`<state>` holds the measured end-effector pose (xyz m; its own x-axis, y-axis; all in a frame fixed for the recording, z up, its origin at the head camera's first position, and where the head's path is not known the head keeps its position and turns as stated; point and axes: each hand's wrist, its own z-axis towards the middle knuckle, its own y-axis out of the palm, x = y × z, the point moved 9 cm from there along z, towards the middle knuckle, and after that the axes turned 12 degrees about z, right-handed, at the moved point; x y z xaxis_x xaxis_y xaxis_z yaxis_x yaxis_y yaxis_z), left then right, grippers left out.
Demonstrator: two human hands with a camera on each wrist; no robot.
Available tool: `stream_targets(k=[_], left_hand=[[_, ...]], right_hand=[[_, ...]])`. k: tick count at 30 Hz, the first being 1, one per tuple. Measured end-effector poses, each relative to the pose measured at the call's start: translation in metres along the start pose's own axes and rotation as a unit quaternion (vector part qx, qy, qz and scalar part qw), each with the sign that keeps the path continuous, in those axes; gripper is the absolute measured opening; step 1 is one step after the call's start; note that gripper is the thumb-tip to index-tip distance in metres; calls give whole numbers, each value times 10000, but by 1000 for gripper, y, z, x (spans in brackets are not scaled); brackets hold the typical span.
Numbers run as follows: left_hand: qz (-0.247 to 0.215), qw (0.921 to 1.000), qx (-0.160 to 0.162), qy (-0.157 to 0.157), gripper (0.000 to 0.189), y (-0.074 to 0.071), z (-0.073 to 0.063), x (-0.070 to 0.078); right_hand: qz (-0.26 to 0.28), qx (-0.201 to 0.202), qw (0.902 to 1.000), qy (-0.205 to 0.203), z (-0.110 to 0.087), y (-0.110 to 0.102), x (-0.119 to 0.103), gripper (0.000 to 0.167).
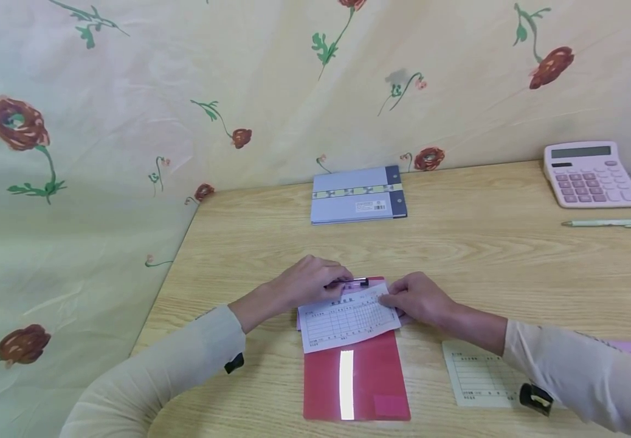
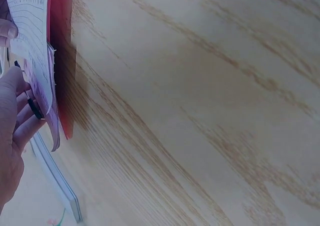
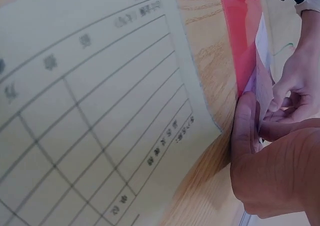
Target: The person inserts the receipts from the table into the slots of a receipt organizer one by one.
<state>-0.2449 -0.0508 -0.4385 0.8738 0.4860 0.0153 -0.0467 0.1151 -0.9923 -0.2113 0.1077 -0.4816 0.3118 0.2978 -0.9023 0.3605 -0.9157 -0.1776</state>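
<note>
Left hand (image 1: 315,281) curled round clip (image 1: 358,281) at red clipboard's (image 1: 367,377) top edge; right hand (image 1: 420,298) pinches form (image 1: 343,322) over board's upper half. Seemingly positioned, clamping unconfirmed; second form (image 1: 482,374) loose, bench's (image 1: 228,243) right side.

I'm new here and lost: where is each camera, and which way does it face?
Head: worn there, facing forward and down at the red board; sleeves, left fingers and right fingers show.
Left wrist: worn there, facing mostly table; fingers of both hands at left edge.
Right wrist: worn there, facing a loose form; same fingers, one sleeve at right.
Head and right wrist share that form.
</note>
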Motion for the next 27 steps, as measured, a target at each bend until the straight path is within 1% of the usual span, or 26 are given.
stream_targets(k=[8, 15, 23, 27], left_hand=[[-59, 10000, -48, -20, 26, 0, -1, -1], [-34, 10000, 22, 67, 27, -4, -1, 0], [26, 9999, 54, 113, 26, -4, 0, 1], [42, 9999, 73, 143, 26, -4, -1, 1]], right_hand=[[-37, 13, 10000, 23, 1, 1, -4, 23], [229, -105, 9995, -215, 0, 6, -7, 23], [184, 52, 9996, -230, 3, 5, -7, 25], [208, 70, 9994, -260, 3, 6, -8, 25]])
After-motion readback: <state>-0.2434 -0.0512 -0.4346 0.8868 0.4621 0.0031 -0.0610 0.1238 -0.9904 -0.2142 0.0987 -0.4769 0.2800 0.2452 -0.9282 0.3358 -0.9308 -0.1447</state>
